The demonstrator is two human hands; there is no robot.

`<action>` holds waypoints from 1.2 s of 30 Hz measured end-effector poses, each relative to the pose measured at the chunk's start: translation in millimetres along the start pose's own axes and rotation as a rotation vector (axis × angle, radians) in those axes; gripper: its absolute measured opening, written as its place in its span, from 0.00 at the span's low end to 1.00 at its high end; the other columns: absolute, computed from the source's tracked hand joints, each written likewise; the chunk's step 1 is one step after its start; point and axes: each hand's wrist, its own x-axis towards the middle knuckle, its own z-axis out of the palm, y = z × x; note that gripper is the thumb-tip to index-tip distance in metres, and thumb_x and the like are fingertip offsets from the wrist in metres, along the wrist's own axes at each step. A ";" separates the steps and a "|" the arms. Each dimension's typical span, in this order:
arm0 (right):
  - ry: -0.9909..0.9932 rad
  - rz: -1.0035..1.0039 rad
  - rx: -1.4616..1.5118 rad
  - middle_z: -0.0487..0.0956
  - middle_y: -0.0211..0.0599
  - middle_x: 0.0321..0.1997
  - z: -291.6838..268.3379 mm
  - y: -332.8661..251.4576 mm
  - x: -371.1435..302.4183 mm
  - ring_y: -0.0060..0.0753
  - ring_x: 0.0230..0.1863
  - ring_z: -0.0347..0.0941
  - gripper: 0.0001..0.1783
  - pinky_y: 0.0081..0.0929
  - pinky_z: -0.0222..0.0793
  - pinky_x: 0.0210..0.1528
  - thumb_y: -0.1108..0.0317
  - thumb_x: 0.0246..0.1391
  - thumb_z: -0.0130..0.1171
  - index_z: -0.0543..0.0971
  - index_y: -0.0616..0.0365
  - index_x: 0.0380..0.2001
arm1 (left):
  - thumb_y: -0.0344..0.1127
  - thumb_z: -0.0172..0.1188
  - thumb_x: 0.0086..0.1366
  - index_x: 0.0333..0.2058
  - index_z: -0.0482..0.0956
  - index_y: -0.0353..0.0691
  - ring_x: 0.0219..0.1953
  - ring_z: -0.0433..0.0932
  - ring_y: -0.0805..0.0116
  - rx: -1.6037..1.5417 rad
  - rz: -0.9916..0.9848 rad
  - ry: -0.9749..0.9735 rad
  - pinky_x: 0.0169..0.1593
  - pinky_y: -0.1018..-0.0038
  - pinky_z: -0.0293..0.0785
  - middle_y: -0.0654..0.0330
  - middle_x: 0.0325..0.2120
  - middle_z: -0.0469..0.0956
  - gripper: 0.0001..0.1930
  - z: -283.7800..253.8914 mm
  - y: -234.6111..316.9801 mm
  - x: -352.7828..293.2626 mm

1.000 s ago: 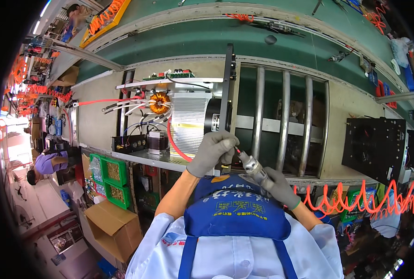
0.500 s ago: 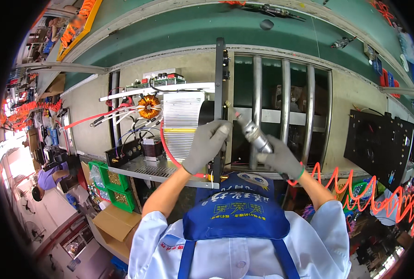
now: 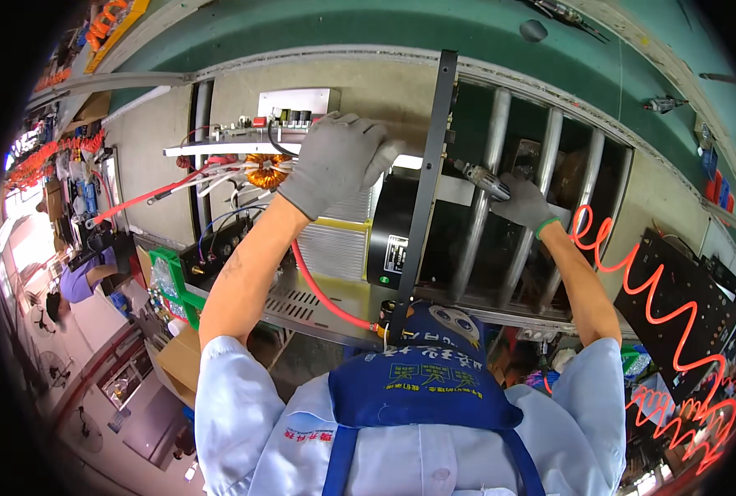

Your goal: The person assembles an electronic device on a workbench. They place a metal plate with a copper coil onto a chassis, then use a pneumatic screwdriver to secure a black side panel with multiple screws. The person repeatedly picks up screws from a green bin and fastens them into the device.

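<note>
Right hand (image 3: 523, 201): found closed round the driver (image 3: 485, 179), now farther up beside the black panel (image 3: 431, 157), with left hand (image 3: 335, 165) shifted to the metal shelf (image 3: 219, 150), loosely curled, grip unclear, suggesting tool work higher on the panel.

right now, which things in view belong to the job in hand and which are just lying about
Seems part of the job:
- power tool, in the right hand
- black panel, near the tool's tip
- circuit board, beside the left hand

Apparently just lying about:
- cardboard box, lower left
- dark disc, top
- small tool, upper right
</note>
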 end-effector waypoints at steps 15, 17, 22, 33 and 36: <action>0.001 -0.175 -0.253 0.81 0.51 0.52 7.9 49.4 69.9 0.60 0.53 0.79 0.35 0.49 0.77 0.57 0.47 0.49 0.66 0.76 0.49 0.59 | 0.55 0.54 0.72 0.29 0.82 0.46 0.29 0.81 0.58 0.097 0.055 -0.033 0.34 0.64 0.76 0.61 0.25 0.79 0.21 3.3 -9.1 5.9; -0.031 -0.126 -0.299 0.81 0.51 0.52 3.7 39.0 74.0 0.59 0.53 0.79 0.36 0.49 0.77 0.57 0.46 0.49 0.66 0.75 0.49 0.60 | 0.55 0.54 0.72 0.29 0.82 0.45 0.29 0.81 0.58 0.081 0.060 -0.047 0.36 0.64 0.77 0.61 0.25 0.79 0.21 5.4 -9.7 4.2; -0.037 -0.163 -0.259 0.82 0.49 0.49 3.6 40.4 82.6 0.57 0.51 0.80 0.32 0.48 0.77 0.54 0.46 0.51 0.65 0.78 0.50 0.56 | 0.53 0.53 0.73 0.32 0.82 0.44 0.32 0.82 0.57 0.090 0.076 -0.010 0.40 0.64 0.78 0.60 0.28 0.81 0.19 8.5 -10.9 2.8; -0.101 -0.206 -0.247 0.82 0.50 0.50 8.3 49.8 94.7 0.57 0.51 0.80 0.34 0.47 0.77 0.55 0.44 0.50 0.66 0.78 0.54 0.56 | 0.47 0.53 0.73 0.35 0.82 0.42 0.33 0.82 0.55 0.026 0.095 -0.036 0.41 0.63 0.79 0.59 0.30 0.81 0.16 7.7 -10.8 4.0; -0.128 -0.159 -0.228 0.81 0.49 0.54 2.7 32.8 83.6 0.56 0.54 0.79 0.36 0.46 0.76 0.58 0.44 0.49 0.67 0.77 0.53 0.57 | 0.47 0.53 0.73 0.36 0.81 0.42 0.31 0.82 0.55 0.031 0.111 0.013 0.38 0.63 0.78 0.59 0.29 0.81 0.15 11.1 -12.6 1.3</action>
